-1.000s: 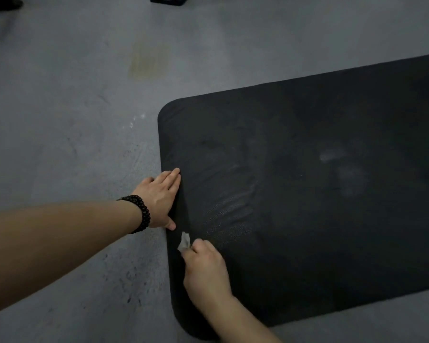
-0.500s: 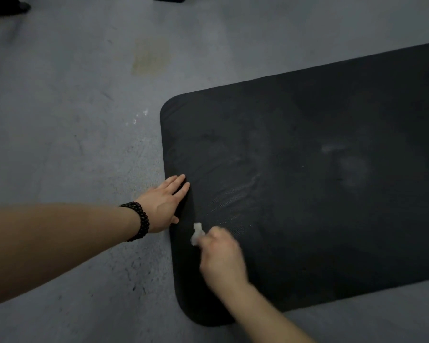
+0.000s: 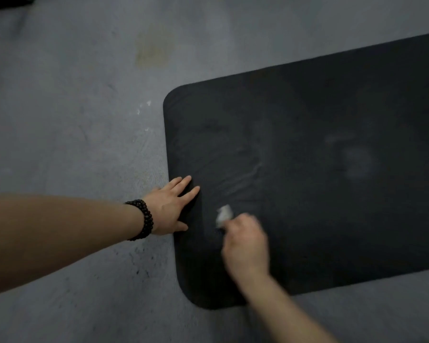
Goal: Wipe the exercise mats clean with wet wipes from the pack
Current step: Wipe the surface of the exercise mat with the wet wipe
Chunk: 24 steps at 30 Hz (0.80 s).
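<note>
Rightward since before, blurred right hand [image 3: 245,243] rubs wipe [image 3: 224,215] on mat [image 3: 320,194].

- Your left hand [image 3: 170,210]: bare, forearm unsleeved.
- Your left wrist: black round-bead bracelet [image 3: 144,219], wound in several rows.
- Your right hand [image 3: 247,246]: bare, blurred, forearm unsleeved.

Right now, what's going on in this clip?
A person is wiping a black exercise mat that lies on a grey concrete floor. The left hand, with a beaded bracelet at the wrist, presses flat on the mat's short edge. The right hand grips a crumpled wet wipe near that end. Pale smudges show farther along.
</note>
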### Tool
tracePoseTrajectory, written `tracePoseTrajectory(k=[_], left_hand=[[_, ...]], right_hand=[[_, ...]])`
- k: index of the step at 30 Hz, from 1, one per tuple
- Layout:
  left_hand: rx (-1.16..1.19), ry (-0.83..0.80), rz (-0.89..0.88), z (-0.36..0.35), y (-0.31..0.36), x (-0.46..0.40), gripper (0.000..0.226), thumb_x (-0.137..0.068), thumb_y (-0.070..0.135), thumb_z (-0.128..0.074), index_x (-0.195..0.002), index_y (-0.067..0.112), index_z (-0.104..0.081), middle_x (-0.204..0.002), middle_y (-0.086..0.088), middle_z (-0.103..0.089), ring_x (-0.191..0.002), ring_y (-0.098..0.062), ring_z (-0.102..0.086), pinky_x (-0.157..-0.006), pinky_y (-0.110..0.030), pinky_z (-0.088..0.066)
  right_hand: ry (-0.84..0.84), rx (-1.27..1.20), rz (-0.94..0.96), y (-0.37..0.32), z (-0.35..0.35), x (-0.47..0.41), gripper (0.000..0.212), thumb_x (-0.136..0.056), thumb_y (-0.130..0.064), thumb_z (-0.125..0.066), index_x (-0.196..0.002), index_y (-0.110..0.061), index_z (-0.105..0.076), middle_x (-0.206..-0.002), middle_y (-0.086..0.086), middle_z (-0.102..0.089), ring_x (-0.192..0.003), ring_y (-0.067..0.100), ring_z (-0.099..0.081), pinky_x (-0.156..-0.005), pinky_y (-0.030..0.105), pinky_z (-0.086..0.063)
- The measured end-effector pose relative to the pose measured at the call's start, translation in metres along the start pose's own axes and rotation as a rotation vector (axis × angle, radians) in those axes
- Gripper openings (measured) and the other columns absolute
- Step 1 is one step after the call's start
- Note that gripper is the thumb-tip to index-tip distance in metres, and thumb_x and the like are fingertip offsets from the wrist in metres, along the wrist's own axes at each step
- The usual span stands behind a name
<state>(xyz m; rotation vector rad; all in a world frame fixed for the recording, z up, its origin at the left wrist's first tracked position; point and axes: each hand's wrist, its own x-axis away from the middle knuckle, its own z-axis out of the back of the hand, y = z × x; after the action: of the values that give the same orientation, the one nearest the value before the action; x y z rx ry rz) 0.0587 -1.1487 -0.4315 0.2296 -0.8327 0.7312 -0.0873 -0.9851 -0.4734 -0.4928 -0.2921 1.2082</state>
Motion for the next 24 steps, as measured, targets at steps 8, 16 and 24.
tracePoseTrajectory(k=[8, 16, 24], left_hand=[[-0.005, 0.024, -0.008, -0.005, 0.002, 0.006, 0.098, -0.096, 0.062, -0.055, -0.159, 0.039, 0.016, -0.167, -0.002, 0.027, -0.156, -0.025, 0.014, -0.124, -0.049, -0.021], [0.000, 0.014, -0.058, -0.028, 0.004, 0.022, 0.089, -0.099, 0.060, -0.049, -0.157, 0.047, 0.017, -0.165, -0.001, 0.032, -0.155, -0.024, 0.019, -0.124, -0.049, -0.021], [-0.003, 0.020, -0.088, -0.030, 0.001, 0.024, 0.096, -0.095, 0.063, -0.055, -0.157, 0.047, 0.016, -0.165, -0.002, 0.032, -0.155, -0.024, 0.021, -0.124, -0.049, -0.017]], right_hand=[[-0.179, -0.004, 0.115, -0.045, -0.032, 0.054, 0.024, -0.070, -0.010, -0.075, -0.092, -0.015, -0.069, -0.078, 0.000, -0.050, -0.068, 0.016, -0.049, -0.048, 0.026, -0.034], [0.034, 0.013, -0.159, 0.014, 0.004, 0.022, 0.018, -0.072, -0.005, -0.075, -0.089, -0.011, -0.074, -0.074, 0.003, -0.053, -0.066, 0.020, -0.051, -0.054, 0.027, -0.037], [-0.195, -0.040, 0.235, -0.036, -0.022, 0.076, 0.011, -0.069, -0.011, -0.072, -0.073, -0.018, -0.065, -0.073, -0.003, -0.047, -0.066, 0.017, -0.051, -0.048, 0.025, -0.031]])
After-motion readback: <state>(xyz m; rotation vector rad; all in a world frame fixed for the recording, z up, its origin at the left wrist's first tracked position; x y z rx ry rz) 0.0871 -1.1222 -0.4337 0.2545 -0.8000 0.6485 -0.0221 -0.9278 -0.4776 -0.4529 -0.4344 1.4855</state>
